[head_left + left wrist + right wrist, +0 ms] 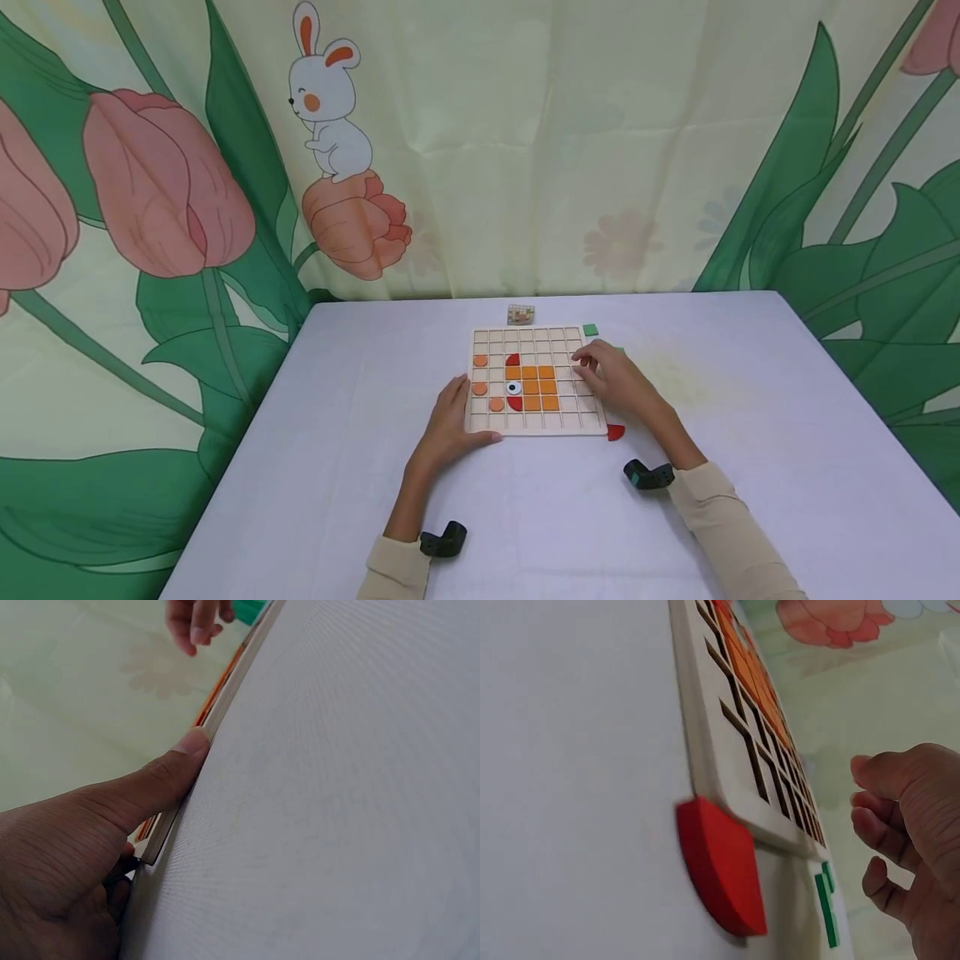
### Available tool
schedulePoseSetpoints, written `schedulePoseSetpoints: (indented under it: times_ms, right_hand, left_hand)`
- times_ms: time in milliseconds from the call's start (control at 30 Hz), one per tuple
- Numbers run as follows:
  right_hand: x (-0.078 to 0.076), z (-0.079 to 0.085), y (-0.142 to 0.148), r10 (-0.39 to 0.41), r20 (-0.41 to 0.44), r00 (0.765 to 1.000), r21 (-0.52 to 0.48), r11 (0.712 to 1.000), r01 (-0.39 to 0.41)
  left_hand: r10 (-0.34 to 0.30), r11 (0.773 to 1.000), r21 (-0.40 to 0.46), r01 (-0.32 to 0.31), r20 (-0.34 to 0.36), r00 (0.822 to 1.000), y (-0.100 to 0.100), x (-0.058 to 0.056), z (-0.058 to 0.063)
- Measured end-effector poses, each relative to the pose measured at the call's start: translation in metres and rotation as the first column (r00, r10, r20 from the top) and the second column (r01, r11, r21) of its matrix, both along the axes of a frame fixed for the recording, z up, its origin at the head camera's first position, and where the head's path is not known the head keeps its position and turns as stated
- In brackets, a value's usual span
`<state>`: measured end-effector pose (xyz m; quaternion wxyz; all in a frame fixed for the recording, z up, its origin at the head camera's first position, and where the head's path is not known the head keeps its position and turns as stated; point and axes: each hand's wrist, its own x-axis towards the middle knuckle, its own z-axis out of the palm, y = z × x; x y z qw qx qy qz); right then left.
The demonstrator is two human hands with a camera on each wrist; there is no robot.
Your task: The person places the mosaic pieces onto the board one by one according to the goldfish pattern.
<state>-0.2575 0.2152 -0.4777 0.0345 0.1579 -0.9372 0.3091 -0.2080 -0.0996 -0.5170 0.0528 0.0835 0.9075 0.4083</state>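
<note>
A pale wooden board [536, 423] with a raised grid lies flat on the table. Along its front left corner rests my left hand [447, 427], thumb against the front edge [187, 746] and fingers by the left side. Orange square tiles [531, 387] sit in the middle cells, beside a white eye disc [513, 387]. Red quarter-round pieces [513, 360] are above and below that disc, with orange discs [480, 388] to the left. Over the board's right side hovers my right hand [611, 377], its fingers loosely bent and nothing visible between thumb and fingers [881, 776].
Another red quarter-round piece [718, 866] lies at the board's front right corner. Green tiles [591, 330] are by the far right corner, one partly hidden behind the right hand. A small patterned block-like item [521, 314] stands behind the board. A printed curtain [555, 167] hangs beyond the table.
</note>
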Motion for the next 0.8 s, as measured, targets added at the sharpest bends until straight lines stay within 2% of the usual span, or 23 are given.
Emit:
schedulePoseSetpoints:
  times_ms: [167, 333, 467, 667, 800]
  right_hand:
    - [-0.026, 0.000, 0.022, -0.112, -0.025, 0.993, -0.034, 0.993, 0.111]
    - [-0.048, 0.000, 0.037, -0.176, 0.032, 0.984, -0.033, 0.984, 0.177]
    - [-0.062, -0.004, 0.042, -0.171, 0.076, 0.982, -0.004, 0.985, 0.172]
    - [-0.077, -0.018, 0.046, -0.120, 0.067, 0.990, 0.019, 0.993, 0.119]
    - [-0.081, -0.023, 0.045, -0.119, 0.060, 0.991, 0.012, 0.993, 0.119]
  left_hand:
    - [0.000, 1.000, 0.018, 0.000, 0.005, 1.000, 0.000, 0.001, -0.001]
    - [-0.002, 1.000, 0.024, 0.002, 0.005, 1.000, 0.000, 0.001, 0.001]
    - [0.001, 1.000, 0.017, -0.002, 0.009, 1.000, -0.001, 0.002, 0.001]
    - [-0.001, 1.000, 0.024, 0.001, 0.000, 1.000, -0.001, 0.001, -0.002]
    - [-0.003, 1.000, 0.014, 0.003, -0.005, 1.000, -0.001, 0.000, -0.003]
